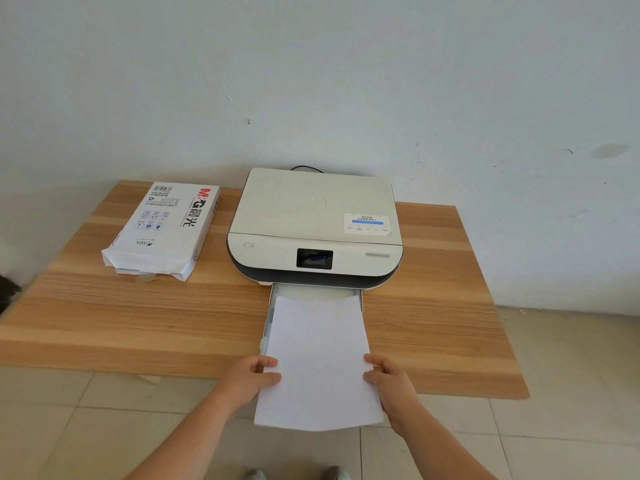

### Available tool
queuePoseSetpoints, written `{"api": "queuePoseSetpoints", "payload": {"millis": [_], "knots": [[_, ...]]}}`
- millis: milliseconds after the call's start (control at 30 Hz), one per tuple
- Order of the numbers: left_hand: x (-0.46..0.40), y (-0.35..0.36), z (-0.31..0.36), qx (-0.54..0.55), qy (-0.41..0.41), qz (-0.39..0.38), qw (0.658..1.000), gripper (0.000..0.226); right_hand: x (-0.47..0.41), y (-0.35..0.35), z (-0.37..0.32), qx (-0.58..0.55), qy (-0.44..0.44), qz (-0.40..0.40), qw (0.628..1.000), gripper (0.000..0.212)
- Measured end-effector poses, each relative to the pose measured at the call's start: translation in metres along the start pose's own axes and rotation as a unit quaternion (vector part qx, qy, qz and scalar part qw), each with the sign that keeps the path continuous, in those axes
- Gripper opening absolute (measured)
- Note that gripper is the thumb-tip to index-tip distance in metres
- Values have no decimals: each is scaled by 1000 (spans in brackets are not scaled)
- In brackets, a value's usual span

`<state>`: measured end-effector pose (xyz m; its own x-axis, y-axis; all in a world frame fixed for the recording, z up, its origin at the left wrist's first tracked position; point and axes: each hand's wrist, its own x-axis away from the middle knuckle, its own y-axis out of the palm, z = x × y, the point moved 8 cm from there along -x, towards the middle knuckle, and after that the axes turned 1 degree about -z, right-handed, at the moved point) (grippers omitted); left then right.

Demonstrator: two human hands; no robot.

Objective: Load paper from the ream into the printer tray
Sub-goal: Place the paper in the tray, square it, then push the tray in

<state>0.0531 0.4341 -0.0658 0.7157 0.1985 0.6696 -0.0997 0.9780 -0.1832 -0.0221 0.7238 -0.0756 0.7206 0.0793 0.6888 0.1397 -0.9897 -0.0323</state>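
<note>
Both hands, left hand [254, 375] and right hand [389, 379], grip paper stack [318, 358] over printer tray [277, 296].

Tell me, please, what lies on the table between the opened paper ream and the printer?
Nothing: in the head view, only bare wooden table separates the ream from the printer.

the paper stack [318, 358] covers most of the tray [269, 317], whose floor is out of sight. print on the printer's sticker [367, 223] is too small to read. the cable [306, 168] vanishes behind the printer [311, 209]. both forearms and the shoes [256, 474] are cut off by the bottom edge.
</note>
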Motion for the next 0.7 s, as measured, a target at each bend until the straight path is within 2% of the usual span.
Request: {"api": "queuePoseSetpoints", "payload": {"millis": [433, 700], "knots": [[-8, -1, -24, 1, -48, -17, 999, 29, -9, 5, 32, -31, 46, -9, 998, 31], [-13, -3, -20, -1, -67, -15, 998, 29, -22, 3, 40, -6, 57, 22, 998, 30]]}}
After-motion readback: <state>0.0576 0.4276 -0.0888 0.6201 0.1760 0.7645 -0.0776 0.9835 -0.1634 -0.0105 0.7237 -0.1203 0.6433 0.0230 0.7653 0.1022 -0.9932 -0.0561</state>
